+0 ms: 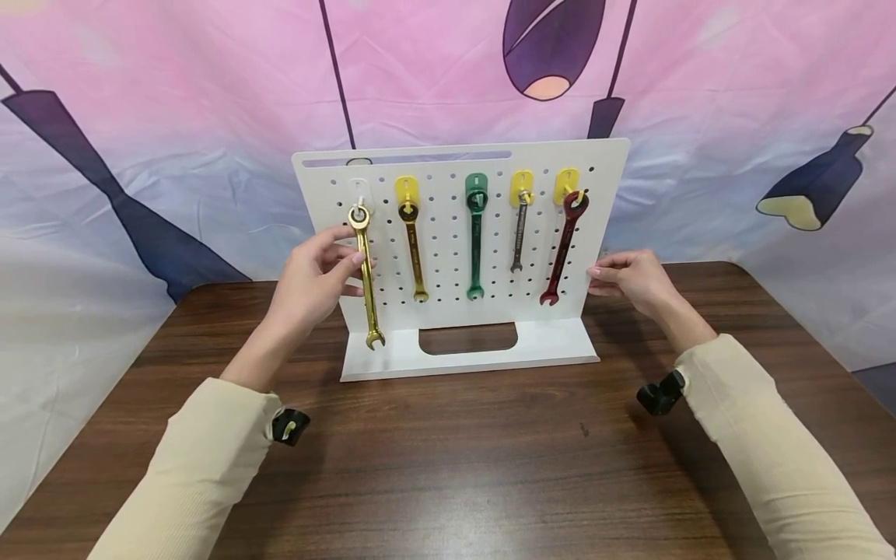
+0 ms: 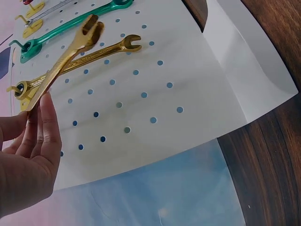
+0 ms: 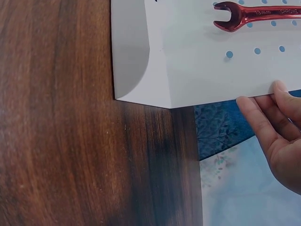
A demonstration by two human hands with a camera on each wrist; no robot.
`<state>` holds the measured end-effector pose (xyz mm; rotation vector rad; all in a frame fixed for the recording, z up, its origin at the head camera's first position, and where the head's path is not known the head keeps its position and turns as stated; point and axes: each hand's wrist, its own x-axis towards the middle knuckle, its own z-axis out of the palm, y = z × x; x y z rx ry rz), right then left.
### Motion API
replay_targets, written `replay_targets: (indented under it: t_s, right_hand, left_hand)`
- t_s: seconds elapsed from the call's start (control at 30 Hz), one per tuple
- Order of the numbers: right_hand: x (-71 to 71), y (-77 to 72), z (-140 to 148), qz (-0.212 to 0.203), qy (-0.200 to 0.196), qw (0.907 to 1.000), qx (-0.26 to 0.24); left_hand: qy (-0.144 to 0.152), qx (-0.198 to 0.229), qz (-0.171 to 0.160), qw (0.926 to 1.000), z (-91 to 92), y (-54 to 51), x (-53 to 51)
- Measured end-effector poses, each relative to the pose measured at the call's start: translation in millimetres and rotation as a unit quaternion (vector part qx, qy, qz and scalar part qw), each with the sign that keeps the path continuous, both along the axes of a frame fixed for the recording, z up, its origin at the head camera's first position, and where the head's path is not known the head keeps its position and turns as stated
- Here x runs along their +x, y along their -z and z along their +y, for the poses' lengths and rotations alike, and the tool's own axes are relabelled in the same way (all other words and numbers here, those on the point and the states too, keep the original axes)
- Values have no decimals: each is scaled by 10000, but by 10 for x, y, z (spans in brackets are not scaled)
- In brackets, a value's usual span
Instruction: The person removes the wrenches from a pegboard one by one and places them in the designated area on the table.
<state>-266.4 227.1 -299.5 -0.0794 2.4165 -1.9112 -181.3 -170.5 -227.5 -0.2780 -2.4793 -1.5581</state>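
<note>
The left hand (image 1: pixel 315 272) pinches a gold wrench (image 1: pixel 367 288) between thumb and fingers; its ring end is at the white hook (image 1: pixel 359 194) on the white pegboard (image 1: pixel 448 233). In the left wrist view that wrench (image 2: pixel 63 61) slants away from the board, its open jaw end raised. At the board's right edge the right hand (image 1: pixel 630 281) holds the edge between thumb and fingers, as the right wrist view also shows, with the hand (image 3: pixel 277 127) near the red wrench (image 3: pixel 263 13).
On the board hang a second gold wrench (image 1: pixel 414 253), a green wrench (image 1: pixel 476 249), a small silver wrench (image 1: pixel 520 233) and a red wrench (image 1: pixel 563 253). The board's base (image 1: pixel 560 342) stands on a brown wooden table (image 1: pixel 448 451), before a patterned cloth (image 1: pixel 231 132).
</note>
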Motion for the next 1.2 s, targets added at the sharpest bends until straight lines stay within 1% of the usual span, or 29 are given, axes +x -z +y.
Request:
replay_targets:
  t_s: [0.13,0.3,0.63,0.9,1.0,1.2]
  right_hand:
    - [-3,-3,4,1,-10,10000,17]
    - [-6,0,2,11,-31,10000,-21]
    - [-2,2,0,23,-23,10000,25]
    - [-12,11,0,2,-9,10000,-37]
    - [-9,10,1,7,-1,10000,-15]
    - [-9,8,-2,12,-38,9996,-292]
  left_hand:
    - [28,65,44,10000,-2,-20,20]
    - [-31,39,128,9999,1,-43,35]
    - [-32,48,135,9999,29,-99,66]
    - [2,-47,216,9998,63,-163,128]
    - [30,-46,221,9997,90,-164,153]
    - [80,37,164,9998,130,-115,189]
